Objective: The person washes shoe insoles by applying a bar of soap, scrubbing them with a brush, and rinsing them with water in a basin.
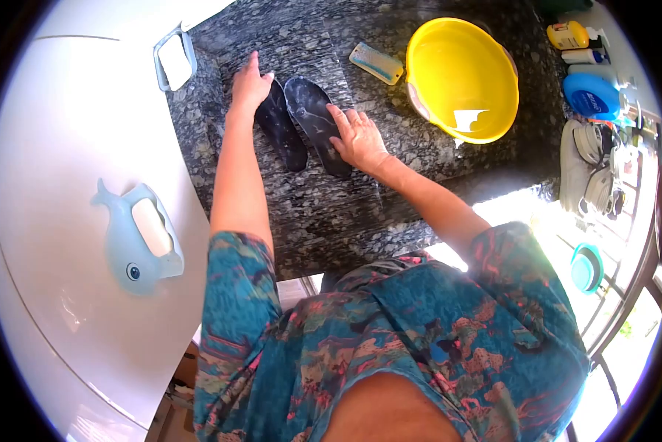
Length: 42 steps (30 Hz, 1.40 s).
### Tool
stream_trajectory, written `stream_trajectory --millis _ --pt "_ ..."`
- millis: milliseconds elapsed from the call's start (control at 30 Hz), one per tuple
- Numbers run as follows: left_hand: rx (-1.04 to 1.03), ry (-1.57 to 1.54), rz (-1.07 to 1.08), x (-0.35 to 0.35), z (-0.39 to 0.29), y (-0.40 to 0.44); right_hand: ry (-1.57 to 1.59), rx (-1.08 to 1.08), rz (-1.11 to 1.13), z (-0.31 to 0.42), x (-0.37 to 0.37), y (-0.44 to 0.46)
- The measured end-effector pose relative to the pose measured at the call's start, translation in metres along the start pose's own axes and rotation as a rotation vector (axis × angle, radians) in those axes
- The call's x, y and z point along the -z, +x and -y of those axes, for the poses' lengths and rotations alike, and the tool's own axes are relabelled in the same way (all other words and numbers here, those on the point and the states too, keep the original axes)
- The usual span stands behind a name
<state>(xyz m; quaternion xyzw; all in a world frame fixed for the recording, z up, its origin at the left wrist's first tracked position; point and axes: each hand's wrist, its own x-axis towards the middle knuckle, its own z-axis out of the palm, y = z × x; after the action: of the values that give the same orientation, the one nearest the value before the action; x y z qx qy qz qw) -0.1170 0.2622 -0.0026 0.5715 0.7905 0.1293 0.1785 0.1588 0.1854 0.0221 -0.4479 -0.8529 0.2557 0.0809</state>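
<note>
Two dark insoles lie side by side on the speckled stone counter (390, 147). My left hand (251, 87) is beside the top end of the left insole (281, 131), fingers apart and holding nothing. My right hand (358, 138) rests with spread fingers at the right edge of the right insole (316, 118), which has whitish smears on its surface. To the right of the insoles lies a flat brush (376, 62) with a yellow end, next to a yellow basin (460, 74) that appears to hold some clear liquid.
White soap sits in a gray dish (187, 62) at the upper left. A blue whale-shaped holder (128, 239) is on the white wall. Along the right stand bottles (594, 94), pale sneakers (578, 166) and a teal bowl (587, 268).
</note>
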Motion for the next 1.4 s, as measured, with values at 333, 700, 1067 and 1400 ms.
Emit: stream_trajectory --millis 333,700,1067,1400 --pt "0.236 -0.616 0.533 0.008 0.022 -0.031 0.104 0.086 -0.046 -0.02 -0.014 0.036" --pt "0.436 -0.659 0.361 0.001 0.018 -0.044 0.004 0.294 -0.081 -0.05 -0.023 0.08" --pt "0.712 -0.768 0.119 0.011 -0.033 -0.123 0.081 0.329 -0.157 -0.035 -0.025 0.086" --pt "0.898 -1.166 -0.295 -0.029 0.006 -0.173 -0.146 0.501 0.129 0.043 -0.054 0.081"
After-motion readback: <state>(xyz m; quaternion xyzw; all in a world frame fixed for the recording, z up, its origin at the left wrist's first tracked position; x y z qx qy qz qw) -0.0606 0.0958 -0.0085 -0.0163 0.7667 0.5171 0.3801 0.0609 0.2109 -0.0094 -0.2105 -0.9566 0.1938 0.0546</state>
